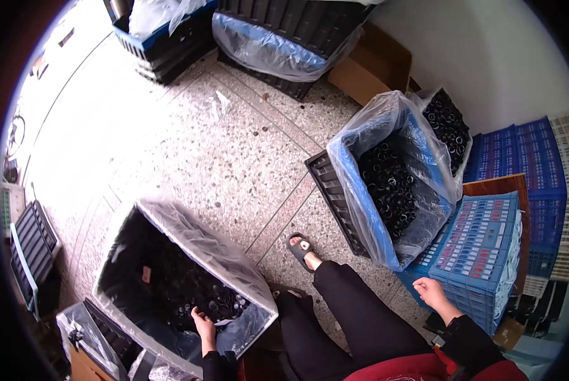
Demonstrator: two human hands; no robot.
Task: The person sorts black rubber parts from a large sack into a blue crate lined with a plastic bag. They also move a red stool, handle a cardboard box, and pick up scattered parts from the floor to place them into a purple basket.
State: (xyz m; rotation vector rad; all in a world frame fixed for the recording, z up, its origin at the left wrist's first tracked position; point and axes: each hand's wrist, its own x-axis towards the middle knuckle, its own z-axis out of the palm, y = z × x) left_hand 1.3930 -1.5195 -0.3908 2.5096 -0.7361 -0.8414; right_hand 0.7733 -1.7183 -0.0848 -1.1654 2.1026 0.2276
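- Lower left of the frame: the left hand reaches into a plastic-lined crate, fingers curled among small black ring parts; whether it pinches one cannot be told.
- Lower right: the right hand rests loosely curled against a blue crate, holding nothing visible.
- Centre right: a second lined bin of black rings stands between the hands, beyond the person's sandalled foot.
- Upper frame: stacked dark crates and a cardboard box crowd the speckled floor.
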